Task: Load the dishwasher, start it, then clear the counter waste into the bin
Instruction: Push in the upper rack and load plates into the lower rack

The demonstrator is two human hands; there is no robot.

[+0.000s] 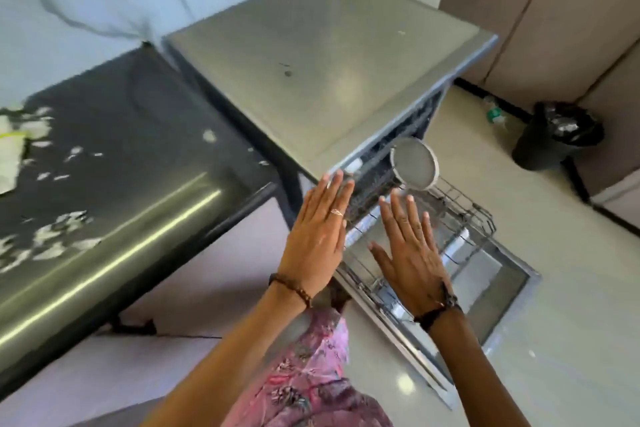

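On the far left, white scraps (52,239) (too many to count) litter one dark counter (138,135). Rightward, two flat hands hover over the one pulled-out rack (460,218) of the open dishwasher (311,55): left hand (317,236) with fingers together, right hand (408,253) with fingers slightly spread, both empty. One round sieve (414,163) stands in the rack. One black bin (557,135) sits far right.

We see a brightly and evenly lit kitchen. A long streak of glare runs along the rounded steel front edge of the dark counter (114,163), and soft pale reflections sit on the grey dishwasher top (322,55) and on the glossy floor (485,156). Shadows are faint. The whole picture is slightly soft; the white scraps (52,239) at the counter's left edge smear with motion blur. Straight edges bow near the frame's borders from the wide lens.
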